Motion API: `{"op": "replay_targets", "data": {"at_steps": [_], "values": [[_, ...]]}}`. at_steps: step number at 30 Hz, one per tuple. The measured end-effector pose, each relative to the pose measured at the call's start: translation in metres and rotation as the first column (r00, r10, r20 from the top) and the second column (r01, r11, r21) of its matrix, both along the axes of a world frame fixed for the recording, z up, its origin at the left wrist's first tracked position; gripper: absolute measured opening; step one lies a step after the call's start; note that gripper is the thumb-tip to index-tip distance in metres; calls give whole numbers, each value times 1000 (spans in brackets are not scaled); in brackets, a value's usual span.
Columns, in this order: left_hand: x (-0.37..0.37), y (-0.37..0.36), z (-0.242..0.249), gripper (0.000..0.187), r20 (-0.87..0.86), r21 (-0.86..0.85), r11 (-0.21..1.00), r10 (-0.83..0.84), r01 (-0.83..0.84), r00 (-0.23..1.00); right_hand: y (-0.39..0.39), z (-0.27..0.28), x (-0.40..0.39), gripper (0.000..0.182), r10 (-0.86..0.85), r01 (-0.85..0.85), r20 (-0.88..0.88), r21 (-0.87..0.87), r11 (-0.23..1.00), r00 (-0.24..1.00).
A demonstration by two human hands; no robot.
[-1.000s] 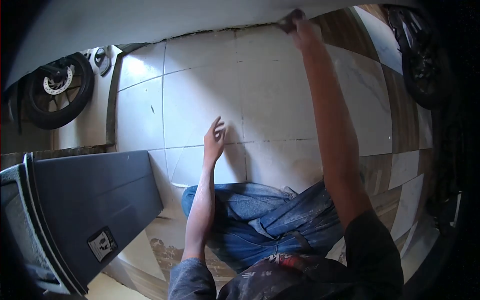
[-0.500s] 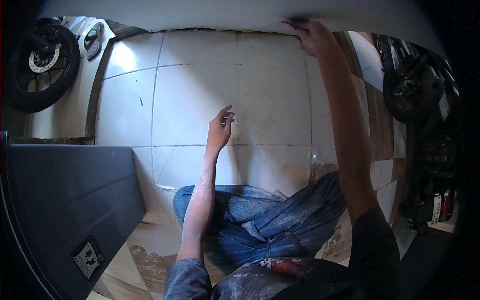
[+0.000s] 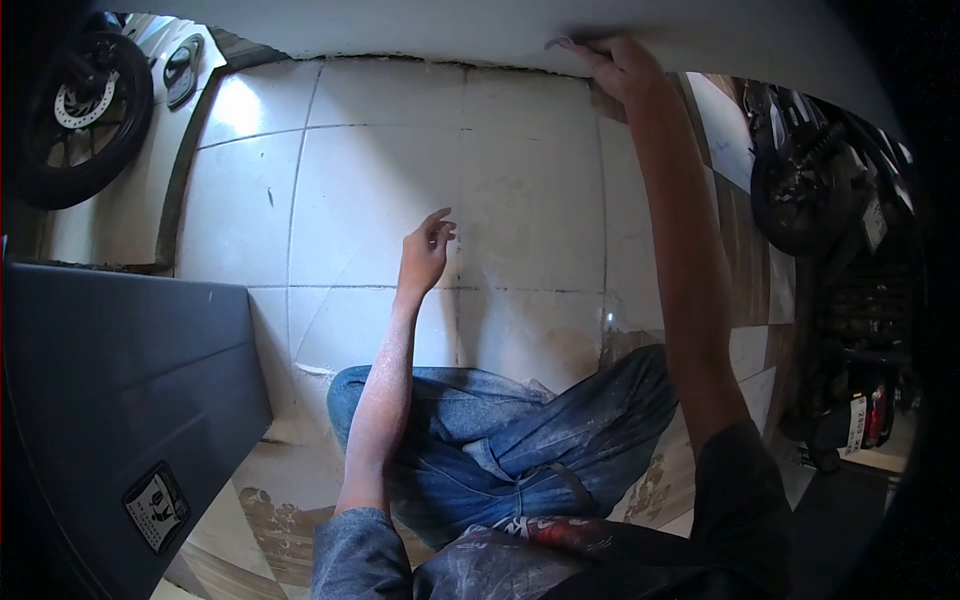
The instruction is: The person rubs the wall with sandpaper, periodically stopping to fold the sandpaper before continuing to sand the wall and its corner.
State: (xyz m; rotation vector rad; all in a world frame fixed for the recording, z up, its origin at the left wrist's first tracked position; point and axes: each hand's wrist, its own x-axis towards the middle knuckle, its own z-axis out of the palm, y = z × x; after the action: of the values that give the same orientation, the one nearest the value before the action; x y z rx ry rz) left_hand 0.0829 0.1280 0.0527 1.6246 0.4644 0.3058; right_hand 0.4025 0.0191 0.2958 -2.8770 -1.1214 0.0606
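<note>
My right hand (image 3: 622, 68) is raised at the top of the view, against the pale wall surface (image 3: 420, 30). Its fingers are bent around a small thin thing pressed to that surface; a dark shadow lies beside it, and I cannot make out its kind. Lower and to the left, my left hand (image 3: 425, 255) hovers over the white tiled floor (image 3: 380, 190). Its fingers are loosely curled and apart, with nothing in them. Whitish dust covers the left forearm and the jeans (image 3: 520, 420) of my folded legs.
A dark grey box-like panel (image 3: 130, 350) with a sticker (image 3: 157, 508) stands close on my left. A motorcycle wheel (image 3: 85, 120) is at the upper left. Parked motorcycles (image 3: 800, 180) line the right side. Stained, patterned tiles (image 3: 290, 525) surround my legs.
My right hand has shifted slightly along the pale surface, and its fingers now reach further left. The whole view has moved a little. The left hand keeps its loosely curled pose.
</note>
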Motion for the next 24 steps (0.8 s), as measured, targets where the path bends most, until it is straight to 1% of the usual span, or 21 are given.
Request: {"op": "replay_targets", "data": {"at_steps": [1,2,3,4,6,7,8,9,11,14,15,16,18,19,20,21,22,23,24], "values": [[2,0,-1,32,-5,-2,1000,-1,1,1000,-6,-41,37,40,35,13,-138,335,942,990],[-1,-1,-2,32,-16,-3,1000,-1,1,1000,-14,-51,45,41,66,44,-205,488,872,976],[-3,-1,-1,32,-18,-4,1000,2,-2,1000,-22,-61,52,42,117,75,-260,625,777,958],[-3,0,2,32,-4,1,1000,2,-2,1000,-24,-49,39,44,163,98,-294,704,704,942],[-4,3,3,32,8,2,1000,5,-5,1000,-14,-21,6,46,213,127,-326,768,627,921],[-1,6,2,32,15,21,1000,11,-11,1000,15,14,-43,43,-1,89,-205,421,902,979],[-1,2,0,32,16,35,999,6,-7,1000,26,31,-71,41,-149,149,3,-16,989,989],[-3,-3,-1,32,12,27,1000,-7,6,1000,16,23,-67,41,-162,162,1,-24,987,987],[-3,1,0,32,5,38,999,-1,1,1000,2,3,-44,44,-66,66,-3,152,986,998],[-6,2,12,32,25,-5,1000,18,-18,1000,-4,-11,-8,42,16,-21,28,166,986,999],[-4,3,11,31,12,7,1000,29,-29,1000,17,10,-35,43,-120,130,-89,117,985,989],[-1,3,7,31,15,0,1000,29,-29,999,19,12,-48,43,-120,129,-85,111,985,989],[-1,1,-2,31,44,0,1000,20,-20,999,11,12,-62,45,-90,104,-79,206,973,993],[2,1,1,31,51,2,1000,21,-21,998,0,-4,-49,45,-89,103,-72,209,972,993],[0,0,3,31,42,5,1000,16,-16,999,-17,-38,-23,48,54,269,-430,652,708,901],[-3,0,5,31,27,6,1000,14,-15,1000,-13,-39,-29,49,195,407,-560,761,506,805],[-6,1,7,31,20,4,1000,19,-19,1000,-10,-40,-33,50,363,551,-616,788,275,699],[-6,1,9,31,29,-4,1000,21,-21,999,-9,-29,-29,48,114,204,-360,733,649,926],[-3,1,10,31,41,-12,1000,23,-22,999,-1,-16,-35,46,32,-49,51,379,924,998]]}}
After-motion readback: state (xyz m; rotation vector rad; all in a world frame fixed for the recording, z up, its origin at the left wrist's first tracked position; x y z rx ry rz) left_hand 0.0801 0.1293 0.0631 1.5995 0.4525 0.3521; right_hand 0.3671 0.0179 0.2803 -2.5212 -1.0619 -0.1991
